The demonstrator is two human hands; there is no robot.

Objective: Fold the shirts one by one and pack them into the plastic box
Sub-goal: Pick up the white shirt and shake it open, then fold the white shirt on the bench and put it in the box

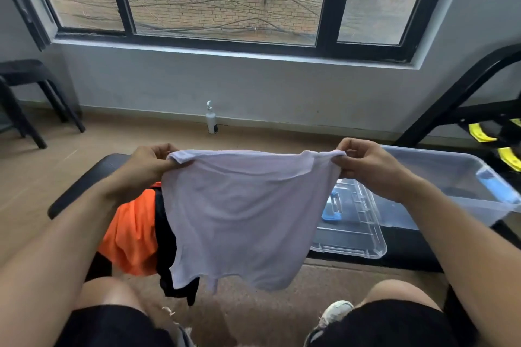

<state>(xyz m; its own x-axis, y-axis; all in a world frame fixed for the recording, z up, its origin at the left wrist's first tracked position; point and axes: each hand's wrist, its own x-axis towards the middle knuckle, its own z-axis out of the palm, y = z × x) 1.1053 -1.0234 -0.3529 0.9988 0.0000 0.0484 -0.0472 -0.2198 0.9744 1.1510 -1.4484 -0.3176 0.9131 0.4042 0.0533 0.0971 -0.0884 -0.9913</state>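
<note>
A black padded table [81, 189] runs across the middle of the frame. On it at centre left lies an orange-and-black shirt [135, 234]; at right, a clear lid [352, 231] and a clear plastic box [462, 191].

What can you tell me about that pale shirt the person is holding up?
The shirt is a very pale lilac-white, of thin, soft-looking cloth with light creases. It hangs in the air, spread wide, its upper edge stretched between the left hand and the right hand, each pinching a top corner with its fingers. The lower edge droops unevenly above the person's knees. Behind it lie an orange garment and a black one on a dark bench; the clear plastic box stands to its right.
</note>
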